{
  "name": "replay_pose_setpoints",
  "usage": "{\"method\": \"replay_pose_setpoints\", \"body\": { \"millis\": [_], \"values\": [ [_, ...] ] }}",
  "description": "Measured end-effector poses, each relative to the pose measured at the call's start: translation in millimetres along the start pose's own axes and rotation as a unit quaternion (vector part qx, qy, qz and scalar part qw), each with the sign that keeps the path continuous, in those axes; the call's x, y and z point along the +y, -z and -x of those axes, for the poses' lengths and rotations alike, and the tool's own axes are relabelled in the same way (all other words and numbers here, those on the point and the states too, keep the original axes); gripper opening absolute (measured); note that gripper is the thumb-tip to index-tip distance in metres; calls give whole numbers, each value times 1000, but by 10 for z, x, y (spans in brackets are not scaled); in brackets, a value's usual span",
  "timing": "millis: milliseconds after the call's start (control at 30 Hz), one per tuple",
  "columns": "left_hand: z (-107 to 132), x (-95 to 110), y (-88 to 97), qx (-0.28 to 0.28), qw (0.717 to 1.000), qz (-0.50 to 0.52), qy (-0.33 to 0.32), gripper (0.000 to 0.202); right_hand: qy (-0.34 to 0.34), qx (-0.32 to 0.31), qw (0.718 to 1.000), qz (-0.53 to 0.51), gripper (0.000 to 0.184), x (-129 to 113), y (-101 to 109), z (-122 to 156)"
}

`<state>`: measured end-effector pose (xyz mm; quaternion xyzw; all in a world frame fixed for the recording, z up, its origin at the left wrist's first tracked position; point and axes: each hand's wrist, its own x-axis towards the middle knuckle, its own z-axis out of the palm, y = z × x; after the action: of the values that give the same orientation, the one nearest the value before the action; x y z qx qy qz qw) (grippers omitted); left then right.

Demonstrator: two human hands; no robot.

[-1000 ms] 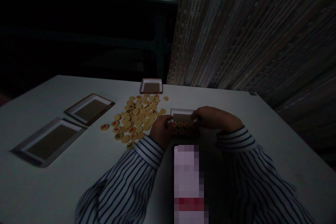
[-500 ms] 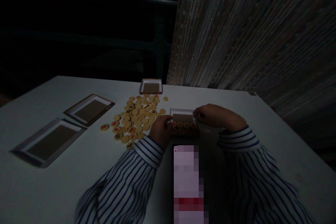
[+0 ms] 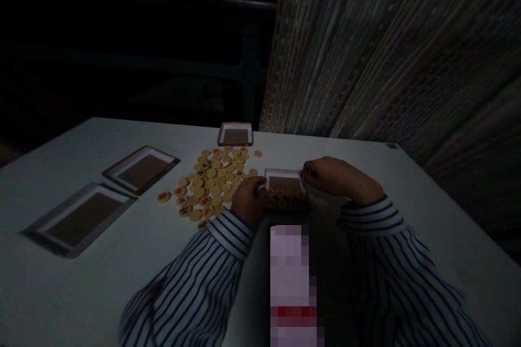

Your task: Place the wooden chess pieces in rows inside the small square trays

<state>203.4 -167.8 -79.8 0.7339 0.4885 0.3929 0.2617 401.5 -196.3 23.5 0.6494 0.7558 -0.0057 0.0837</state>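
A small open box (image 3: 285, 183) lies on the white table (image 3: 122, 260) in front of me, with round wooden game pieces in its near half. My left hand (image 3: 250, 200) rests closed at the box's left side, fingers touching its rim. My right hand (image 3: 336, 178) is curled at the box's right rim, fingertips pinched against the edge. A heap of round tan discs (image 3: 214, 181) with red or black marks lies just left of the box. The light is very dim, so I cannot make out anything inside either hand.
Two flat box halves lie at the left, one nearer (image 3: 79, 218) and one farther (image 3: 140, 168). A small box (image 3: 235, 134) sits behind the discs. A ribbed wall (image 3: 386, 49) rises at the right; a pixelated strip (image 3: 292, 282) covers the foreground.
My right hand has drawn slightly up and right along the box's rim, uncovering more of the pieces inside. My left hand has barely moved.
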Motion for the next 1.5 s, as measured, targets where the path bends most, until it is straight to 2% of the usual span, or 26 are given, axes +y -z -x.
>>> {"method": "replay_pose_setpoints", "body": {
  "millis": [233, 367, 500, 700, 867, 1033, 1233, 1500],
  "values": [
    [-65, -6, 81, 80, 994, 67, 13, 21, -9, 50, 999, 17, 30, -47, 99, 46],
    [-76, 65, 210, 102, 989, 104, 22, 21, -5, 103, 995, 9, 29, -85, 172, 86],
    [-73, 161, 341, 124, 981, 147, 26, 23, 4, 117, 993, -4, 28, -115, 233, 127],
    [-98, 199, 551, 115, 974, 193, 42, 28, 12, 126, 992, -13, 28, -131, 252, 150],
    [-133, 155, 854, 81, 978, 187, 40, 31, 26, 148, 988, -20, 28, -131, 271, 153],
    [-182, 37, 1165, 106, 985, 130, 34, 29, 25, 171, 985, -16, 28, -174, 284, 130],
    [-141, -238, 1394, 141, 986, 72, 56, 25, 49, 175, 983, -20, 26, -290, 250, 59],
    [31, -463, 1587, 113, 992, 23, 44, 22, 83, 166, 982, -28, 26, -510, 189, -5]
  ]
}}
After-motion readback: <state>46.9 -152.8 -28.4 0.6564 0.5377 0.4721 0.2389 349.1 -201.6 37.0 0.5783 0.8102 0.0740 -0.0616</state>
